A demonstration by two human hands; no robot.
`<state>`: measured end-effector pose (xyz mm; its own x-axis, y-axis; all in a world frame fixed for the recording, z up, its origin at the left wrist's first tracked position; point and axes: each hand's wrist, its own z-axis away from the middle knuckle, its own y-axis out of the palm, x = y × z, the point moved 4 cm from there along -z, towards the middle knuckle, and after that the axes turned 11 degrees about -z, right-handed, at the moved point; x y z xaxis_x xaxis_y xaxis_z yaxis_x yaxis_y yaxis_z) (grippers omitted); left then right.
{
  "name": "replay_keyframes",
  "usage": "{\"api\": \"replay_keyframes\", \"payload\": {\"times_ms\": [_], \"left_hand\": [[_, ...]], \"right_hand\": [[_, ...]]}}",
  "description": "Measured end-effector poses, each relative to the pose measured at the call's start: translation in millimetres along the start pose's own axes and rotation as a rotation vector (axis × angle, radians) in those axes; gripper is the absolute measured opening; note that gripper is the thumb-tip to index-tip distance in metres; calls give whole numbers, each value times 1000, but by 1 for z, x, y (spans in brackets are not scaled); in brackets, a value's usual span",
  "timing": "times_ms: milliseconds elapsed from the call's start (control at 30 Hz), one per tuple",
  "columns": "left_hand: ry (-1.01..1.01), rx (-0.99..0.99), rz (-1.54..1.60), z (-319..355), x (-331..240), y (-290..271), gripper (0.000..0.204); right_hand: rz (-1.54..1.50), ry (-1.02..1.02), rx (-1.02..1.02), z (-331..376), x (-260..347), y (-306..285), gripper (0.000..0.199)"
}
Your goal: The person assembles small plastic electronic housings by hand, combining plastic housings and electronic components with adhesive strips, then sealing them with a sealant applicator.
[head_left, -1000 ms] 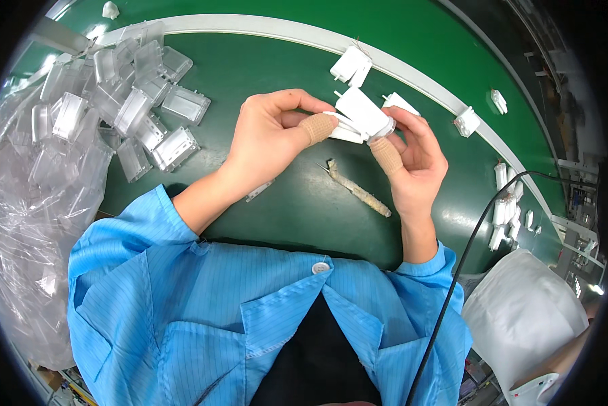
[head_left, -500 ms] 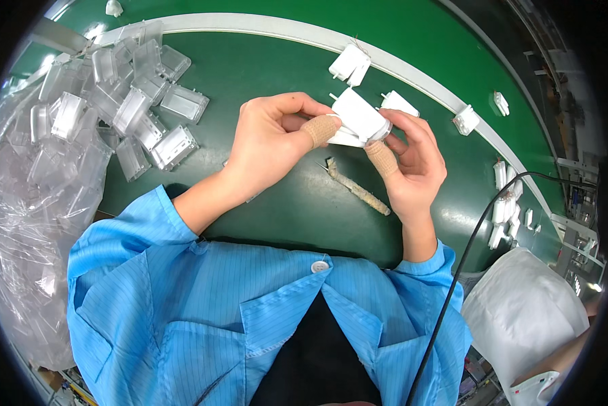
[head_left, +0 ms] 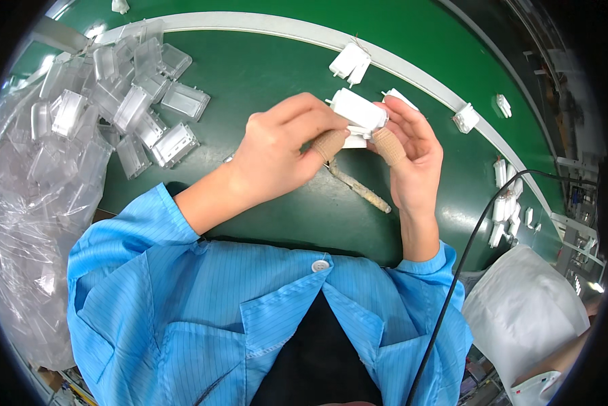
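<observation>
Between my two hands is a white plastic casing (head_left: 358, 109), with small prongs at its upper left end. My left hand (head_left: 284, 145) pinches it from the left, its thumb wrapped in a tan bandage. My right hand (head_left: 412, 145) grips the other end with the fingers behind and a bandaged thumb in front. A second white piece (head_left: 355, 140) shows just under the casing, partly hidden by my fingers. Below my hands a thin tool with a pale wrapped handle (head_left: 361, 188) lies on the green table, its tip covered by my left hand.
Clear plastic cases (head_left: 131, 108) are heaped at the far left, beside a big clear plastic bag (head_left: 36, 237). White casings (head_left: 351, 62) lie near the white rail (head_left: 263, 25), and more white pieces (head_left: 504, 203) at right. A black cable (head_left: 463, 260) crosses my right side. A person in white (head_left: 527, 311) sits at lower right.
The white casing has tilted flatter between my hands. My left hand has shifted right and rolled over, now covering the tool's tip; my right fingers have moved slightly up along the casing.
</observation>
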<state>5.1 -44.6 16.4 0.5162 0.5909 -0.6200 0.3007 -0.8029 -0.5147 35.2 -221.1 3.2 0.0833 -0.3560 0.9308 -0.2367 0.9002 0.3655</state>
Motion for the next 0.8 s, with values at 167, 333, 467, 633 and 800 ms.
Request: {"api": "replay_keyframes", "payload": {"times_ms": [167,333,467,633,800], "left_hand": [[-186,-37,168,1,8,4,9],[-101,7,104,-2,8,4,10],[102,79,62,0,4,7,19],[120,173,81,0,-3,5,34],[60,218,91,-2,3,7,36]], "right_hand": [[203,-218,54,5,4,6,47],[117,-129,26,4,-1,0,46],[34,-33,-17,3,-1,-4,43],[-134,74,-54,-1,-5,-8,41],[-41,-16,82,4,2,7,47]]}}
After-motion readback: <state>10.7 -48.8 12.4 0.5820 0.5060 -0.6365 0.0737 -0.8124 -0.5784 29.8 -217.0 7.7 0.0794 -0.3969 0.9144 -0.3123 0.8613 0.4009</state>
